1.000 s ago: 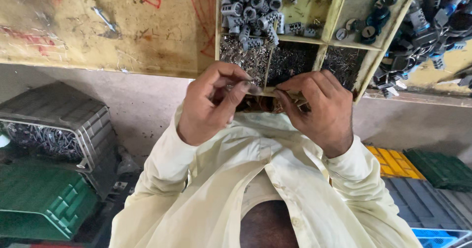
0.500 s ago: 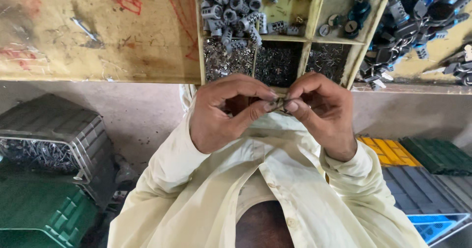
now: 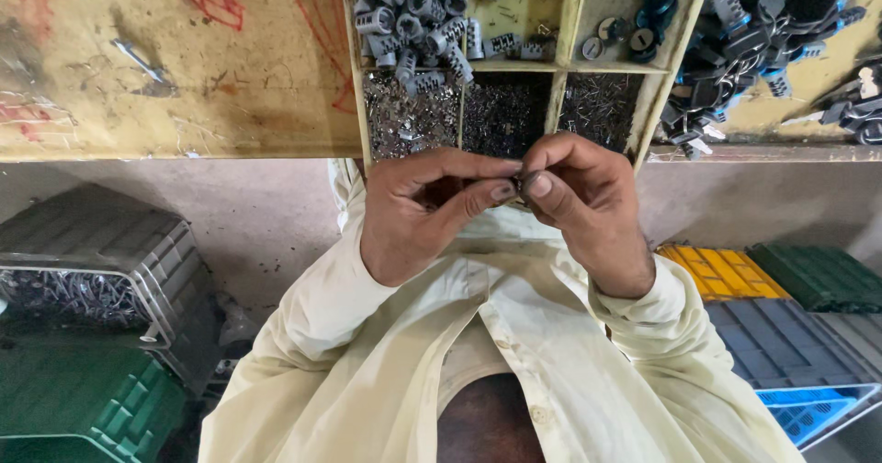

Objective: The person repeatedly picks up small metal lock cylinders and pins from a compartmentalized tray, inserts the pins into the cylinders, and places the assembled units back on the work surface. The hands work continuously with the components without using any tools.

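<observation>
My left hand (image 3: 424,210) and my right hand (image 3: 585,198) meet fingertip to fingertip just below the table edge. Together they pinch a small dark metal part (image 3: 521,184), mostly hidden by thumbs and fingers. Straight above the hands lies a yellow wooden divided tray (image 3: 564,31). Its near compartments hold heaps of tiny metal pins (image 3: 409,118), and a far compartment holds grey ribbed cylinders (image 3: 413,13). Cream sleeves cover both my forearms.
A worn yellow tabletop (image 3: 165,68) with red marks spans the left. Dark blue-and-black plastic parts (image 3: 763,31) pile at the upper right. On the floor stand a grey crate (image 3: 101,242) and a green crate (image 3: 83,408) at left, yellow, green, grey and blue crates (image 3: 781,316) at right.
My hands have closed together; the brown piece seen between them a second ago is now almost hidden by my fingertips. The view has shifted slightly.
</observation>
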